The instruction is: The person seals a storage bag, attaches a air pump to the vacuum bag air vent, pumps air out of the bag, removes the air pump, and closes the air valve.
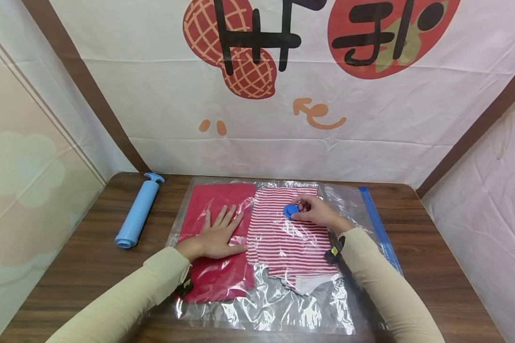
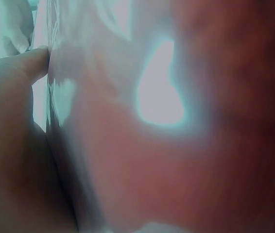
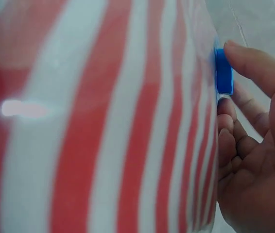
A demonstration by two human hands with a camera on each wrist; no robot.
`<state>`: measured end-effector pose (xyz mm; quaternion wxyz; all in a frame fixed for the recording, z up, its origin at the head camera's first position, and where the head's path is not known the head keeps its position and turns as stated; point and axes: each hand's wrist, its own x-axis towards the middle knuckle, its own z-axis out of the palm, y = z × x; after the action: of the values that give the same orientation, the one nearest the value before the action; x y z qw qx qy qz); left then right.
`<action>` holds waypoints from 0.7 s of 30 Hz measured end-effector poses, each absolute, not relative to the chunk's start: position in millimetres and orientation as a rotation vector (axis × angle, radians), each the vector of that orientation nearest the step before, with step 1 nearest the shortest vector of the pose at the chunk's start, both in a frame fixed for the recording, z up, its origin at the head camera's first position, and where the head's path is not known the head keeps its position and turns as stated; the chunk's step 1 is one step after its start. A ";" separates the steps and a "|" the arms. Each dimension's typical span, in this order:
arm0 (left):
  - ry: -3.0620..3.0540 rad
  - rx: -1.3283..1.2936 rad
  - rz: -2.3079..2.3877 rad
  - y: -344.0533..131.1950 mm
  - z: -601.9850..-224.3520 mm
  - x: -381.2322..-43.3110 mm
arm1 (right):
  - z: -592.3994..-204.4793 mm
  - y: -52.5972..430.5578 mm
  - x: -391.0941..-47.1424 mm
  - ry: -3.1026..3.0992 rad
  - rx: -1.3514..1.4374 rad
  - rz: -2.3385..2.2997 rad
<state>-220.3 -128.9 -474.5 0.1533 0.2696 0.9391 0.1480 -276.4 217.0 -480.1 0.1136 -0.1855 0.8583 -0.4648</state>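
Observation:
A clear plastic vacuum storage bag (image 1: 279,317) lies flat on the table. Inside it a folded red cloth (image 1: 216,200) is on the left, and a red-and-white striped garment (image 1: 279,247) is on the right. My left hand (image 1: 219,239) presses on the bag over the red cloth, its fingers straight and spread. On the striped side, a round blue valve cap (image 1: 290,211) sits on the bag. My right hand (image 1: 319,213) pinches this cap between thumb and fingers; the right wrist view shows the thumb on the cap's edge (image 3: 225,71).
A light blue hand pump (image 1: 138,212) lies on the wooden table (image 1: 90,243), left of the bag. The bag's blue zip strip (image 1: 379,224) runs along its right side. Behind the table hangs a printed cloth (image 1: 249,157).

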 end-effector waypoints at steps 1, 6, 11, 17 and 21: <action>2.695 0.776 0.428 -128.9 -474.4 -220.2 | -480.1 217.2 -276.5 2.513 -0.561 -1.364; 2.696 0.778 0.423 -129.1 -474.3 -220.0 | -480.6 219.3 -276.9 2.499 -0.625 -1.377; 2.695 0.777 0.415 -128.8 -475.6 -221.1 | -479.8 216.1 -276.6 2.545 -0.542 -1.343; 2.700 0.780 0.409 -129.2 -476.0 -221.0 | -480.0 216.4 -276.6 2.542 -0.572 -1.338; 2.694 0.771 0.404 -128.8 -476.2 -221.2 | -481.6 216.9 -276.6 2.538 -0.589 -1.349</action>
<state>-221.2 -128.8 -476.2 0.1549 0.2689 0.9401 0.1409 -276.6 216.9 -481.6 0.1035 -0.1996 0.8604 -0.4574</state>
